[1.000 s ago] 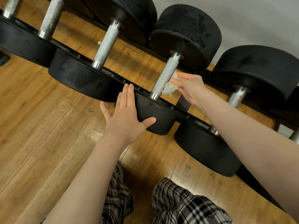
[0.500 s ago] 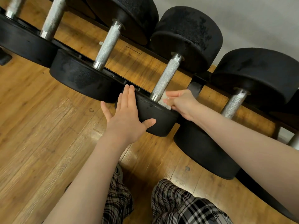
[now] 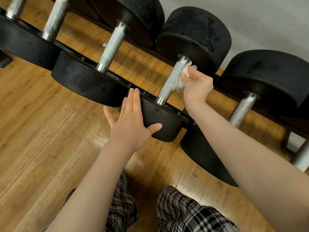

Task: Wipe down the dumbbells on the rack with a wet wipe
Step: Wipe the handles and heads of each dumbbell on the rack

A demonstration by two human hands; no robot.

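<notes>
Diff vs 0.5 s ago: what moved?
The right hand, keeping its grip on the wet wipe, slid back up the dumbbell handle from the near end toward the far head. Unchanged: the left hand lies flat on the near head; the dumbbell sits on the rack.

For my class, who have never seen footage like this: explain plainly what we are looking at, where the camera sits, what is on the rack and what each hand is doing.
The camera is worn on a person's head and looks down at their own arms. A black rack holds dumbbells above a wooden floor. The left hand lies flat, fingers straight, against the near weight of one dumbbell. The right hand grips a crumpled white wet wipe against that dumbbell's metal handle. Checked shorts show at the bottom.
</notes>
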